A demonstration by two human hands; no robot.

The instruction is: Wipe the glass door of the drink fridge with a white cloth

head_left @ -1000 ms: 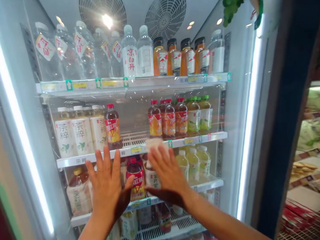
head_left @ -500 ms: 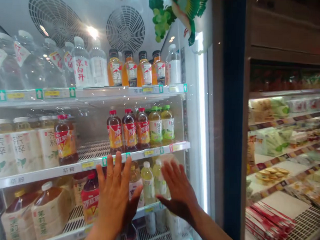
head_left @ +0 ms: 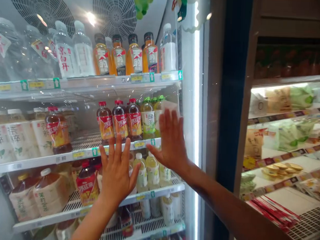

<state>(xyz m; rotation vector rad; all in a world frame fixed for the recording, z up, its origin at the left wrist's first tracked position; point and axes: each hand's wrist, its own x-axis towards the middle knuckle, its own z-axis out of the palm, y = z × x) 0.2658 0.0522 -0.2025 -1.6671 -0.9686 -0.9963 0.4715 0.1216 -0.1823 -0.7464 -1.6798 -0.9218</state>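
My left hand (head_left: 117, 173) is raised with its fingers spread, in front of the glass of a drinks cooler. My right hand (head_left: 172, 140) is up on the right, fingers stretched; a pale, flat patch (head_left: 170, 105) shows at its fingertips, too blurred to make out. Behind the hands, red-capped tea bottles (head_left: 105, 122) and a green tea bottle (head_left: 148, 118) stand on the middle shelf (head_left: 65, 158). Pale yellow bottles (head_left: 141, 173) sit on the shelf below, between and behind my hands.
Clear water bottles (head_left: 64, 52) and orange bottles (head_left: 136, 55) line the top shelf. A bright light strip (head_left: 197, 82) and a dark frame (head_left: 231, 102) edge the cooler. Packaged goods (head_left: 274, 213) lie on shelves to the right.
My right hand has moved up from the lower shelf's height to the middle shelf. My left hand has risen slightly. The view has shifted a little.
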